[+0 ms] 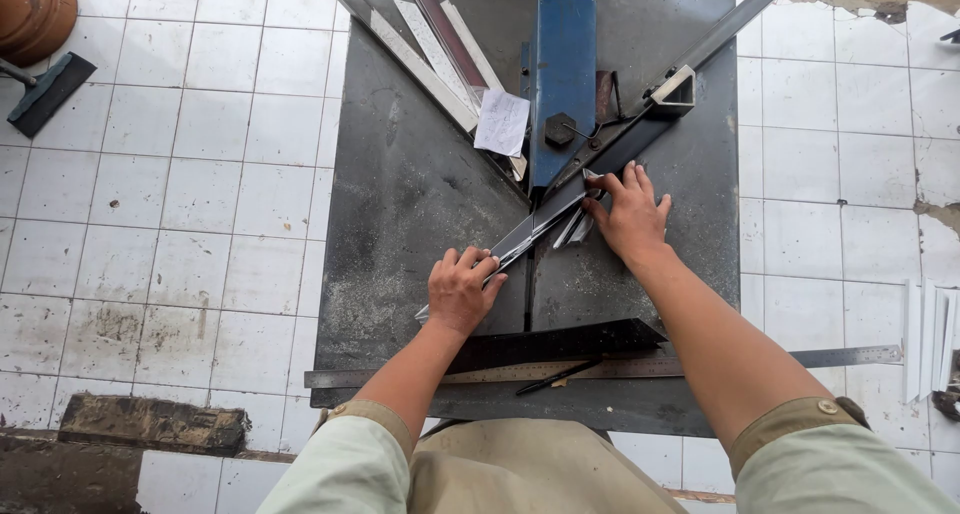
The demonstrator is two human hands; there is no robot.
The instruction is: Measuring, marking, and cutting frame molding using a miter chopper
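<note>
While you bent over the dark metal saw table (400, 204), your left hand (460, 292) lay curled over the lower end of a long aluminium strip (535, 226), fingers pressed together. That strip ran diagonally up toward the blue blade guard (563, 84). Your right hand (630, 214) pressed flat on its upper part, fingers slightly spread. Steel ruler (850, 355) lay along the near edge.

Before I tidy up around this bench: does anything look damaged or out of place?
Yes. The tiled floor is broken at the top right, with bare patches where tile is missing, and a crack shows farther down the right side. A steel ruler sticks out past the metal table edge.
</note>
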